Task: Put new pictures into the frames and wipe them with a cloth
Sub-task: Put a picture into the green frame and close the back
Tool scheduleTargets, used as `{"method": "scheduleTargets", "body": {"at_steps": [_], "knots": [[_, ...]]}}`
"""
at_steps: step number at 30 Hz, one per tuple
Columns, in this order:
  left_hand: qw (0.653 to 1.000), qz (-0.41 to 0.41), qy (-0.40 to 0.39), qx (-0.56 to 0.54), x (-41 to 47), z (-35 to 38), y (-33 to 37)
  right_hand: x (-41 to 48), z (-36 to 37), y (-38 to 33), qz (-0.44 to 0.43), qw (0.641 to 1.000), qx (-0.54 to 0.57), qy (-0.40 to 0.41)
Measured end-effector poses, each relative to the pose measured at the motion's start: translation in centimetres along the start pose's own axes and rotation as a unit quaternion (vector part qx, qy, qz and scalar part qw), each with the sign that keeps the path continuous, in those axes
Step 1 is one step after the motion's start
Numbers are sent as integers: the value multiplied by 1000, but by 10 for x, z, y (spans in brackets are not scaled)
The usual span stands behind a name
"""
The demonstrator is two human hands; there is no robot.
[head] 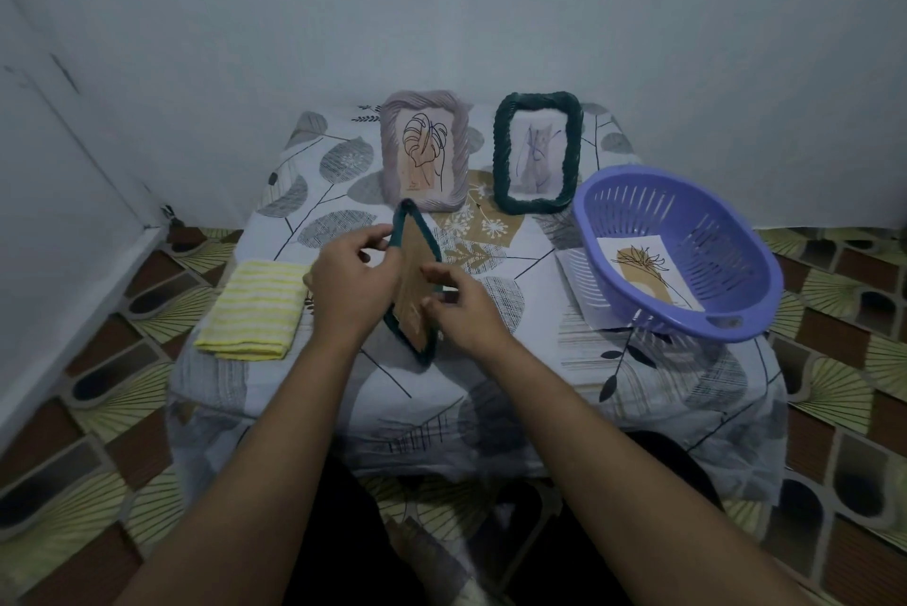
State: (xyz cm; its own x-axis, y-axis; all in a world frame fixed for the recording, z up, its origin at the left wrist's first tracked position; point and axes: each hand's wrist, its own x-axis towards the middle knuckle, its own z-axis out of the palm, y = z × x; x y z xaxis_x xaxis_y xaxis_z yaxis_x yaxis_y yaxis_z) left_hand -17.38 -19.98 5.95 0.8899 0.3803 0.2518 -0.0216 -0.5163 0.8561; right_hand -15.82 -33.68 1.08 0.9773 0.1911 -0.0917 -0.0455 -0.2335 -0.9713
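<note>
A dark green woven frame (408, 232) stands on edge in the middle of the table, its brown cardboard back facing me. My left hand (351, 284) grips its left rim. My right hand (461, 306) pinches at the cardboard back near the lower right. A lilac frame (461, 154) with a leaf drawing and a second dark green frame (535, 154) with a faint cat picture lean upright at the back. A loose picture (643, 269) of a plant lies in the purple basket (751, 311). A folded yellow striped cloth (255, 311) lies at the left.
The small table (564, 389) wears a leaf-patterned cover and stands against a pale wall. A sheet of paper (572, 267) lies under the basket's left side. Patterned floor surrounds the table on both sides.
</note>
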Motion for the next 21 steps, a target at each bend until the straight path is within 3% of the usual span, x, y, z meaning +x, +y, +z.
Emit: {"method": "scheduleTargets", "body": {"at_steps": [4, 8, 12, 15, 21], "knots": [[995, 76, -64, -24, -5, 13, 12, 0, -14, -8, 83, 987, 133, 43], [979, 64, -183, -60, -15, 28, 12, 3, -41, -5, 168, 956, 237, 43], [981, -11, -190, 35, -21, 43, -14, 0, -57, 2, 175, 939, 295, 22], [974, -75, -192, 90, -28, 48, -32, -7, -68, 8, 176, 907, 381, 4], [979, -76, -177, 66, -30, 49, -37, -9, -60, 21, 213, 875, 435, -18]]}}
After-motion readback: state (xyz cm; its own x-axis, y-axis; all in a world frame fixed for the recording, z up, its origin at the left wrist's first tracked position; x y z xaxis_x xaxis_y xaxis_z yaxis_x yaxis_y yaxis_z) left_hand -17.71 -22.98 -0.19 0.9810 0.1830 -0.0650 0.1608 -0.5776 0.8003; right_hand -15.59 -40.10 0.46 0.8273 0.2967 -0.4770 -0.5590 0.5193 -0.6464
